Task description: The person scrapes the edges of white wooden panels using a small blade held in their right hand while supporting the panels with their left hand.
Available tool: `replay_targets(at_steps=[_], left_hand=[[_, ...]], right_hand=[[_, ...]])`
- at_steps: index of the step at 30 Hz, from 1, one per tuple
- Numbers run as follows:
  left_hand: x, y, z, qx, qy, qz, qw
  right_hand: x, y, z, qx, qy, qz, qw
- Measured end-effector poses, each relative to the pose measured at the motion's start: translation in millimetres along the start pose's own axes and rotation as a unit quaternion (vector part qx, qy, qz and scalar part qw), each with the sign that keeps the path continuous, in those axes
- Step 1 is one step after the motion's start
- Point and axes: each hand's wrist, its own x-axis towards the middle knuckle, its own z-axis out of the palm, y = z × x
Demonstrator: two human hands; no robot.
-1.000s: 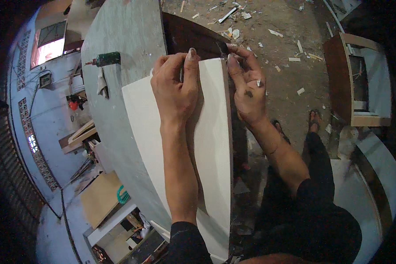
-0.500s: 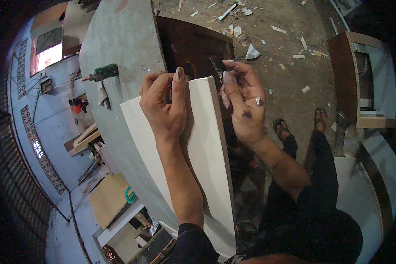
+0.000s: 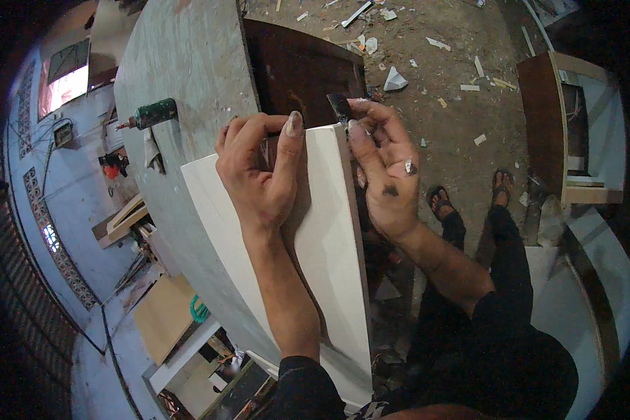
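Observation:
A long white board (image 3: pixel 325 231) lies on a grey-green work table, its right edge towards my body. My left hand (image 3: pixel 259 168) rests on the board's far end, fingers curled at the edge and thumb pointing away from me; the fingertips are partly hidden. At the far right corner, my right hand (image 3: pixel 388 164) pinches a small dark flat piece (image 3: pixel 339 106), like a scraper blade, between thumb and fingers. This piece is at the corner of the board. Dark and whitish smears mark the skin of my right hand.
A dark green bottle (image 3: pixel 155 113) lies on the grey-green table (image 3: pixel 196 63), left of the board. Beyond the table leans a dark brown panel (image 3: pixel 287 59). Scraps litter the floor (image 3: pixel 441 91); a brown cabinet frame (image 3: pixel 544 126) stands at the right.
My right hand has shifted slightly, bringing the dark piece nearer the board's corner. The left hand stays on the board. The whole view has drifted a little leftward.

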Motion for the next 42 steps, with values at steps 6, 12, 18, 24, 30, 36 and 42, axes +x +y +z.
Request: replay_targets(at_steps=[6,12,18,24,30,36,42], left_hand=[[1,5,1,-0.002,-0.009,0.003,1.0],[1,1,1,-0.014,0.009,-0.022,1.0],[0,6,3,0.04,0.07,-0.039,0.996],[-11,-4,1,0.014,0.166,-0.07,0.984],[-13,-4,23,0.032,0.229,-0.163,0.959],[-13,-2,34,0.014,0.26,-0.191,0.946],[-11,-8,35,0.046,0.247,-0.157,0.955]], right_hand=[[1,-2,-6,-0.001,0.022,0.011,1.0],[28,0,-27,0.052,-0.102,0.11,0.987],[73,-11,-37,0.023,-0.269,0.196,0.943],[104,-10,-34,0.008,-0.402,0.304,0.864],[133,-4,-36,-0.013,-0.519,0.283,0.806],[137,-2,-41,0.005,-0.523,0.317,0.791],[133,1,-42,-0.017,-0.494,0.309,0.813]])
